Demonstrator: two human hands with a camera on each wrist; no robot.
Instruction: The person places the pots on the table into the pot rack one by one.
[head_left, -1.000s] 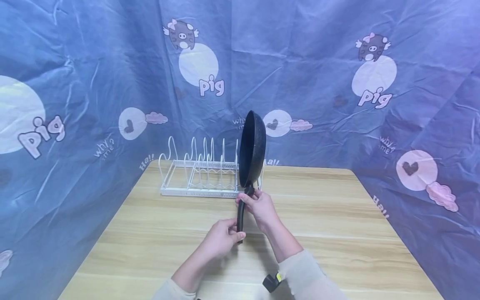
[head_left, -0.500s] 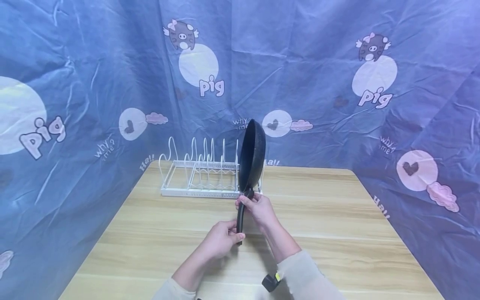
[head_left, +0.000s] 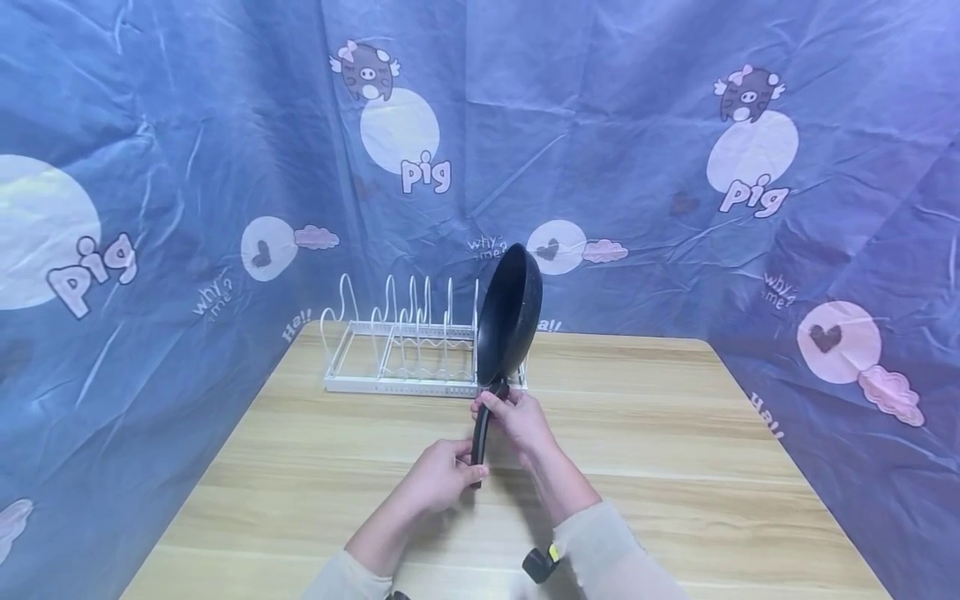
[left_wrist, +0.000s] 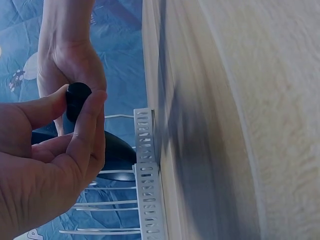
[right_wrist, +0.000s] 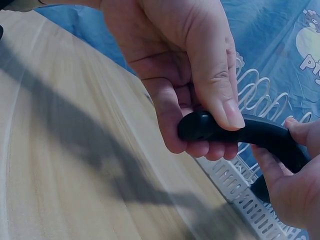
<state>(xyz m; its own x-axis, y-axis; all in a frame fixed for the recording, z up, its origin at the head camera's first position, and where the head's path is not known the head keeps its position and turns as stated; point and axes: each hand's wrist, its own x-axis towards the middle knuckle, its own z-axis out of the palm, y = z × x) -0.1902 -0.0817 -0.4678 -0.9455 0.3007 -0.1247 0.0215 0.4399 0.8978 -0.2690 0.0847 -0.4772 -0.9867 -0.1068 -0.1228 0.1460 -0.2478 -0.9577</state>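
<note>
A black frying pan (head_left: 510,317) is held up on its edge, its inner face turned to the left, at the right end of a white wire pan rack (head_left: 405,387). My left hand (head_left: 442,475) pinches the end of the pan's handle (left_wrist: 78,95) between thumb and fingers. Higher up, close to the pan's body, my right hand (head_left: 519,421) grips the same handle. The pan's bowl hides part of the rack's right end; whether it touches the wires I cannot tell. In the right wrist view the curved handle (right_wrist: 265,132) spans both hands.
The rack's several upright wire loops (head_left: 375,333) stand to the left of the pan. Under everything lies a wood-grain table (head_left: 645,433). A blue printed cloth (head_left: 615,67) encloses the back and sides. A small black device (head_left: 538,565) hangs by the right sleeve.
The pan has come down a little, and its top now leans to the right with more of its inner face showing. Both hands keep their hold on the handle.
</note>
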